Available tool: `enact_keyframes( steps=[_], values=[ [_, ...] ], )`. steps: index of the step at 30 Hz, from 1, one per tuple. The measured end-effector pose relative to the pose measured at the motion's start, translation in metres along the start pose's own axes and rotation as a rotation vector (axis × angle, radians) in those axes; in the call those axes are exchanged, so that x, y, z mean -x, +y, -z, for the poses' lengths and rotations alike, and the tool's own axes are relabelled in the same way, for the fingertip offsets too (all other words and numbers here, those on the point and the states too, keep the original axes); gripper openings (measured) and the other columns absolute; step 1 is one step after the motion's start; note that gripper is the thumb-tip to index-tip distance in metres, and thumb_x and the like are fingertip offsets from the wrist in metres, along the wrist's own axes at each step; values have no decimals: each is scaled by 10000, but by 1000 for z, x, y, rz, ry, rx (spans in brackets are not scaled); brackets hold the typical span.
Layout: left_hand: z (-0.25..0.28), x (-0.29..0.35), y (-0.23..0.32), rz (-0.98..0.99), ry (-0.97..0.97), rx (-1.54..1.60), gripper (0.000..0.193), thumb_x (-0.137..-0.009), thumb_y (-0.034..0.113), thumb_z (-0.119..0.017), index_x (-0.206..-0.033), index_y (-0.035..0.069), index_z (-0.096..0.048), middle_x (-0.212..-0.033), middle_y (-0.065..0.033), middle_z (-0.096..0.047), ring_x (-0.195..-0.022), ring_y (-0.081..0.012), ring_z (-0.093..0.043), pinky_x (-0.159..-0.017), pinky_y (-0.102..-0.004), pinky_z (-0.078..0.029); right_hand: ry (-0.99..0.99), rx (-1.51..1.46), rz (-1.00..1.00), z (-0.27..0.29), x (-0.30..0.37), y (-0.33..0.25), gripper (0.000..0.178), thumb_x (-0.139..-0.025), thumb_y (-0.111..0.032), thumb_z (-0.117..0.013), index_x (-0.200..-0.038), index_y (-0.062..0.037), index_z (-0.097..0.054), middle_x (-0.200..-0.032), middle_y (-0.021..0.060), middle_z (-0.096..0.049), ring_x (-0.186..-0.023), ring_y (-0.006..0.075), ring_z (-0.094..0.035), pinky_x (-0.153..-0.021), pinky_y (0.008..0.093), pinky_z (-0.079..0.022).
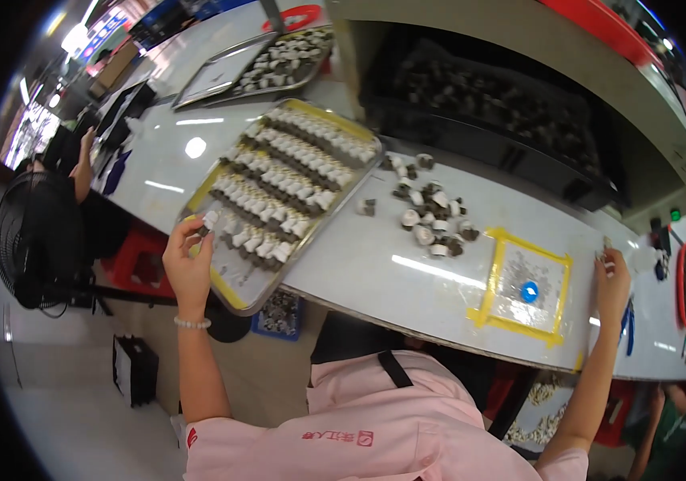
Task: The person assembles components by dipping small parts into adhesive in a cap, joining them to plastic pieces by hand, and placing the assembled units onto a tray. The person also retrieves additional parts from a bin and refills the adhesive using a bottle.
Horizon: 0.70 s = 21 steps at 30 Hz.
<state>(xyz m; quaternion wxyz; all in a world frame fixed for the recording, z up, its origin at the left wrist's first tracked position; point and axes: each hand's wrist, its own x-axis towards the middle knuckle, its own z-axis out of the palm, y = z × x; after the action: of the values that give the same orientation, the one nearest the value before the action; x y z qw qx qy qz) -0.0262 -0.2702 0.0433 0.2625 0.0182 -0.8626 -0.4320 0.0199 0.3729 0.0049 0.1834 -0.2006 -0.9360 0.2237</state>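
Observation:
My left hand (185,260) is pinched round a small white-and-dark capped part (210,220) at the left edge of a metal tray (341,188). Rows of similar small parts (283,172) fill most of that tray, whose rim has yellow tape. Out at the far right, my right hand (613,280) has its fingers pressed together over the table, with a small pale tip showing above them. What it holds is too small to name. Between the hands lies a loose heap of white-and-dark parts (435,212), with one part (366,208) apart from it.
A yellow-taped square (511,317) holds tiny bits and a round blue piece (529,292). Behind stands a large black bin (503,136) of dark parts. More trays (287,68) lie at the back left. A black fan (26,236) and another person's arm (84,164) are on the left.

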Motion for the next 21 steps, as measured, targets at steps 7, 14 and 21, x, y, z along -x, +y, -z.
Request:
enact_keyframes(
  steps=[7, 14, 21],
  values=[
    [16, -15, -45, 12, -98, -167, 242, -751, -38, -654, -984, -2, -600, -960, -70, -648, -884, -164, -623, -732, -275, -499, -108, -138, 10, -2, 20, -21, 267, -813, -1, -573, -1079, 16, -598, -837, 58, -596, -693, 121, -526, -597, 256, -440],
    [17, -15, -49, 44, -279, -160, 275, -770, -65, -548, -1032, 5, -597, -1017, -94, -634, -964, -195, -613, -846, -318, -488, -100, -66, 111, 6, 41, -35, 242, -807, -9, -572, -1044, -5, -620, -822, 59, -601, -691, 122, -532, -567, 248, -419],
    [-38, 3, 43, -205, -158, -238, 271, -777, -3, -590, -1048, -4, -599, -1055, -130, -625, -936, -229, -616, -798, -310, -494, -146, -18, 131, 11, 57, -59, 232, -785, 25, -561, -1007, 18, -630, -888, 84, -617, -720, 161, -584, -575, 261, -444]
  ],
)
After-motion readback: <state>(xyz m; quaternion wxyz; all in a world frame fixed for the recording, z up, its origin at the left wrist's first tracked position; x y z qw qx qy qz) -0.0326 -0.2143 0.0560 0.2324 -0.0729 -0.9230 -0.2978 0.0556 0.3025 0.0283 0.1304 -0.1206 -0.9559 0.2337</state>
